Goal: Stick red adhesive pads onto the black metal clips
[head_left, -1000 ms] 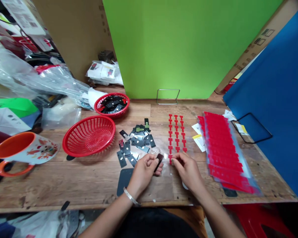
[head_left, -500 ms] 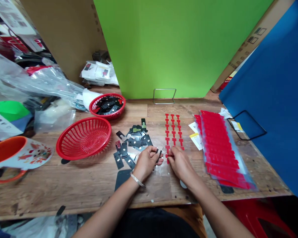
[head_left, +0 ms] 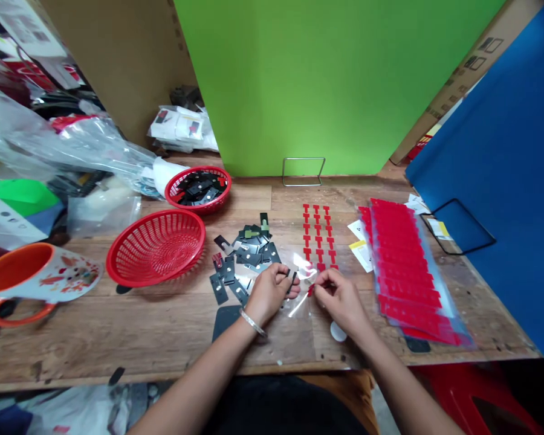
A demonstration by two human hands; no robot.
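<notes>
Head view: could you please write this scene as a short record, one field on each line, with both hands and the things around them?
Left hand: holds a dark piece
Right hand: pinches a small red piece
Under the hands: clear film, shiny
Beyond the right hand: red T-shaped pieces in three columns
Beyond the left hand: loose pile of dark plates
Far left: orange-and-white mug
Right side: stacked red sheets
Behind: green panel

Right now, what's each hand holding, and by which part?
The left hand holds a small, thin black piece; which part is unclear. The right hand pinches a small red tab by one end.
</notes>
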